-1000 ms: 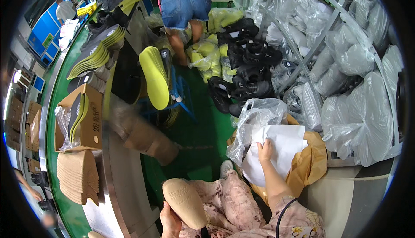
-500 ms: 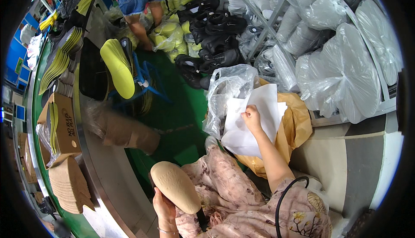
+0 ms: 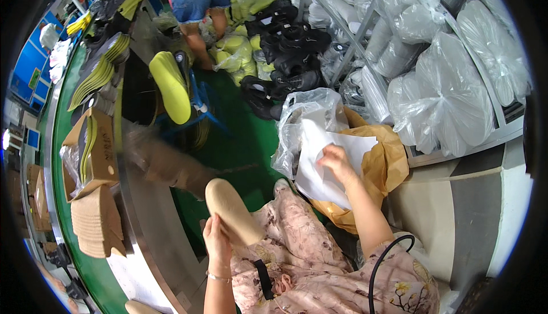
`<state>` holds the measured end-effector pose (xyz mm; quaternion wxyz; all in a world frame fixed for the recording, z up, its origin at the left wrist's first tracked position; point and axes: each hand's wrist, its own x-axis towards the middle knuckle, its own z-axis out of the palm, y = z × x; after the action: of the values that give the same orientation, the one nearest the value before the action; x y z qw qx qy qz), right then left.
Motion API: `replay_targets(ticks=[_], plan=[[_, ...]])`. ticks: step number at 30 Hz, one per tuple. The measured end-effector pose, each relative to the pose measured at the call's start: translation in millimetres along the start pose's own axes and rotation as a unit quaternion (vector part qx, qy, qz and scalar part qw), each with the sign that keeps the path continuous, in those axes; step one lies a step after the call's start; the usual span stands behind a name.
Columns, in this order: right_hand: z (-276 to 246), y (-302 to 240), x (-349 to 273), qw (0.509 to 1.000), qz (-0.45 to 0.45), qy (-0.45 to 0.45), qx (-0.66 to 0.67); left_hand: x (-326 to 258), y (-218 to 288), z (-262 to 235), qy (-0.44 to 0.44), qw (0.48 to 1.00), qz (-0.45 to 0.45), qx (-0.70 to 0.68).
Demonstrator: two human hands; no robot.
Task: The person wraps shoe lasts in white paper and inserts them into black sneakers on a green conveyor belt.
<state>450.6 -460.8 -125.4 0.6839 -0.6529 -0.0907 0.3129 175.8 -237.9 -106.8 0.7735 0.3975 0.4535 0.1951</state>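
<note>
My left hand point(image 3: 217, 237) grips a tan insole point(image 3: 231, 211) by its side, holding it tilted above my lap. Over a stack of white paper sheets point(image 3: 328, 183), my right hand point(image 3: 338, 164) has its fingers bent in a pinch at the edge of a raised sheet point(image 3: 313, 140). The fingertips are partly hidden, but the sheet bends up beside them. Beneath the stack lies crumpled yellow-brown wrapping paper point(image 3: 394, 168), with a clear plastic bag point(image 3: 291, 108) against its left side.
To the left runs a conveyor with a metal edge point(image 3: 142, 245), bearing tan insoles point(image 3: 97, 223) and a cardboard box point(image 3: 105, 157). Yellow insoles point(image 3: 171, 88) stand beyond. Black shoes point(image 3: 279, 86) lie ahead, near a bending person point(image 3: 200, 0). Bagged grey pieces point(image 3: 442, 100) fill the right rack.
My left hand has turned the insole and raised it slightly. At the stack, my right hand has drawn back a little toward me, and a white sheet has lifted and curled.
</note>
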Motion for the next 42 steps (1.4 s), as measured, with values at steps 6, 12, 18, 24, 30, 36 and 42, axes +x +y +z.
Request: replay_targets(ticks=[6, 12, 18, 24, 30, 36, 42], plan=[[102.2, -25.9, -68.6, 0.977, -0.149, -0.125, -0.082, 2.3, -6.1, 45.6, -0.024, 0.984, 0.177, -0.003], [189.7, -57.7, -108.9, 0.912, -0.301, -0.167, -0.223, -41.4, 13.6, 40.2, -0.126, 0.969, 0.160, -0.139], [230.2, -100.2, -126.5, 0.768, -0.407, -0.186, -0.458, -74.7, 37.0, 0.6, -0.184, 0.947, 0.105, -0.242], [258.1, -93.1, -127.1, 0.751, -0.431, -0.140, -0.480, -115.5, 44.5, -12.8, -0.187, 0.952, 0.148, -0.193], [263.7, -92.9, -135.4, 0.832, -0.288, -0.267, -0.391, -127.1, 35.7, -43.2, -0.157, 0.966, 0.145, -0.146], [270.6, -94.1, -144.8, 0.853, -0.267, -0.382, -0.236, -144.1, 33.4, -63.0, -0.231, 0.954, 0.168, -0.095], [280.2, -96.8, -157.7, 0.822, -0.272, -0.388, -0.316, -147.3, 34.2, -77.4, -0.222, 0.958, 0.099, -0.153]])
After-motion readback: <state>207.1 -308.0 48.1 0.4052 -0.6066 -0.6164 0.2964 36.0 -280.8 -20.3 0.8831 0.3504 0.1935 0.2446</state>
